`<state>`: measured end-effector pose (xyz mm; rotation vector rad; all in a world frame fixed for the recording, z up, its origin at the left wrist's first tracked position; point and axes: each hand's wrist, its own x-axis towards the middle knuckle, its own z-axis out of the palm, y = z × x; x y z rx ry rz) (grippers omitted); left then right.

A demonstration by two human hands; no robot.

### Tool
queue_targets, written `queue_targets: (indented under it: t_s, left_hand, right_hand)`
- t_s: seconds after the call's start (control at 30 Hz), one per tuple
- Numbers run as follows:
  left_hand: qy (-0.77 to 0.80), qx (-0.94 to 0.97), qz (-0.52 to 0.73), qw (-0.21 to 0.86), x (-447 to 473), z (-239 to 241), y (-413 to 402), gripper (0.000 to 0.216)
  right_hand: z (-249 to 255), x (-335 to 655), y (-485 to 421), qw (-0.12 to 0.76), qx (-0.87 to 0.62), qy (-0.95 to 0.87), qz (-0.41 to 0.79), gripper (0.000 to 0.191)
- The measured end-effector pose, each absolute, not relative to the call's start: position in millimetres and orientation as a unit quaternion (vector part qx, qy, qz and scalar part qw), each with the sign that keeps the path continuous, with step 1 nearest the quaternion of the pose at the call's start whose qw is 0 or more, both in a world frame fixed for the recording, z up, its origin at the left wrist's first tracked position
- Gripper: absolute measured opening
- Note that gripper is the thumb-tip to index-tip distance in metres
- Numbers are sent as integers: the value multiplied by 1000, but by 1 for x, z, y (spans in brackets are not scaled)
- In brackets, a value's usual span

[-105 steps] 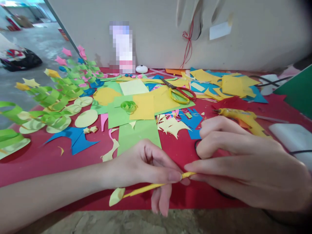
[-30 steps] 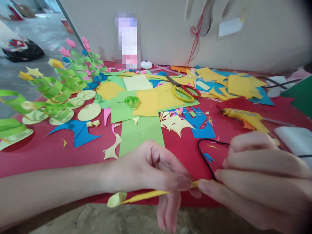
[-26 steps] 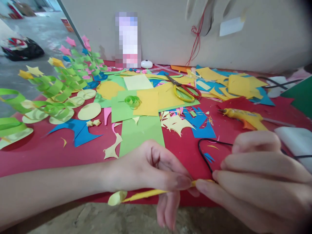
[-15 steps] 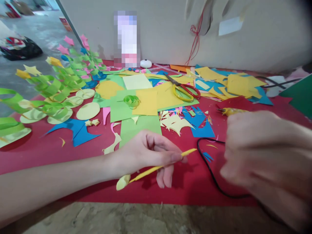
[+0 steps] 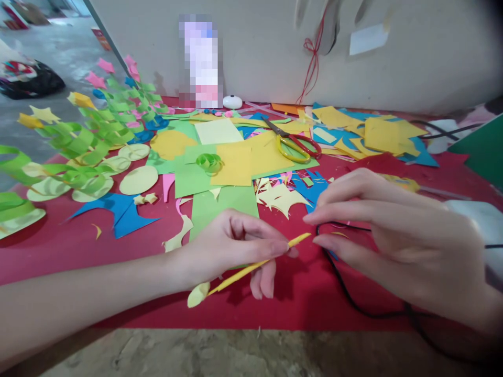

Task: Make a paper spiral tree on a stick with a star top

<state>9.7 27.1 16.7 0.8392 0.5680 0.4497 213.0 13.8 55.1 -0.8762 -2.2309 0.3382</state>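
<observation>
Where the yellow stick [image 5: 245, 272] lies: pinched in the left hand [image 5: 236, 246], apparently a little above the red table [image 5: 298, 309] near its front edge, with a pale yellow paper piece [image 5: 198, 295] at its lower end.
Stick's long axis: slanting from the pale piece at lower left to a bare, narrow tip at upper right, pointing toward the right hand [image 5: 396, 246].
Left fingers: thumb and finger pressed together on the stick near its upper end, the others curled loosely beneath.
Right fingers: thumb and forefinger parted by a small gap, apparently with nothing between them.
Tip and right hand: the free end sits just left of the right fingertips, nearly in line with their gap; the left hand alone has the grip.
Black cord [image 5: 377, 315]: looping across the table below the right thumb.
Glue gun [image 5: 404, 182]: mostly hidden behind the right hand.
Scissors [image 5: 277, 131]: resting beyond both hands on paper sheets, handles toward the lower right.
Green paper stems [image 5: 80, 139]: standing at left, some topped with stars.
Writing: none legible; the upright panel [image 5: 200, 63] by the wall is pixelated, the white slip [image 5: 368, 39] on the wall shows no readable words, and no brand can be made out.
</observation>
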Motion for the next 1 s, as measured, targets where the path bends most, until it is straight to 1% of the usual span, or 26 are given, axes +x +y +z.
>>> queue_targets:
  t_s: [0.07,0.13,0.27,0.4,0.67,0.83,0.93,1.0]
  left_hand:
    - [269,398,213,851,10,17,27,14]
    - [266,397,213,852,10,16,27,14]
    - [262,397,215,853,9,16,26,12]
    - [265,397,217,851,10,14,26,12]
    - [268,408,215,846,10,11,27,12]
    - [278,415,207,841,9,13,26,13]
    - [276,414,204,843,10,13,26,14]
    - [273,414,202,845,11,12,26,14]
  right_hand:
    - [55,212,14,344,-335,-868,123,16]
    - [55,211,13,350,-338,-862,145,15]
    - [54,210,13,391,-409,-785,253,12]
    - [51,211,16,395,-466,-716,338,13]
    - [42,214,22,397,-503,-659,393,3]
    - [37,216,26,384,-501,-642,436,9]
    - [36,216,26,387,-502,-633,443,5]
    - [35,216,26,397,-497,-625,453,7]
